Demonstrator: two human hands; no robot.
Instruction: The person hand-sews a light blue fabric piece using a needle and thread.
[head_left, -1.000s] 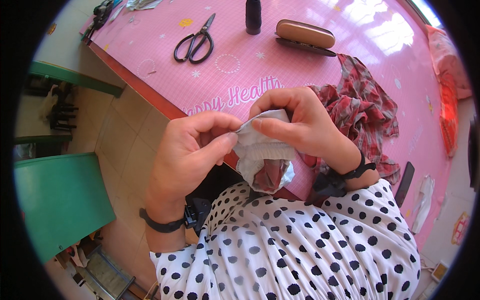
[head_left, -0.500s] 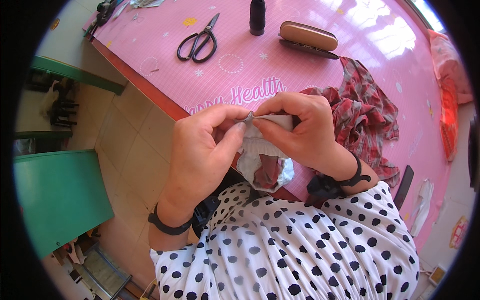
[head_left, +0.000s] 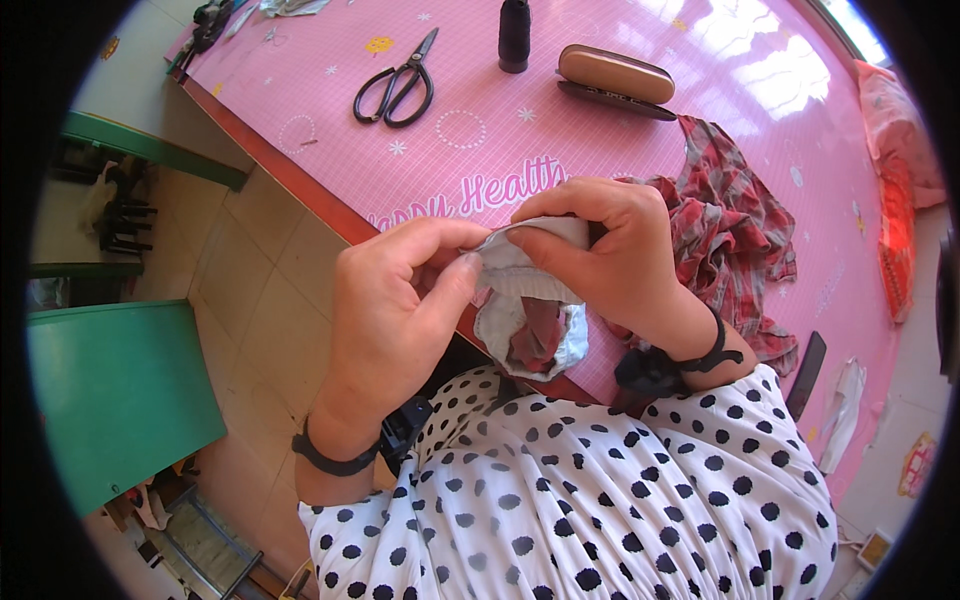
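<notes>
A piece of pale grey-white fabric (head_left: 520, 282) with a gathered seam is stretched between my two hands, above the table's near edge. My left hand (head_left: 400, 290) pinches its left end between thumb and forefinger. With thumb and fingers closed, my right hand (head_left: 610, 240) grips the upper right part. Below, a light-coloured loop of the cloth hangs down, with red plaid fabric (head_left: 540, 335) showing inside it. Beside my right hand lies a crumpled red and grey plaid cloth (head_left: 730, 240); whether it joins the held fabric is hidden behind that hand.
On the pink patterned table cover (head_left: 300, 90) lie black-handled scissors (head_left: 395, 85), a black thread spool (head_left: 514, 35) and a partly open gold-brown case (head_left: 617, 78). A dark flat strip (head_left: 806, 375) is at the right. A green surface (head_left: 120, 390) stands lower left.
My hands have moved slightly apart, the left one a little to the left. The fabric edge, bunched between the fingertips before, is now spread out between them.
</notes>
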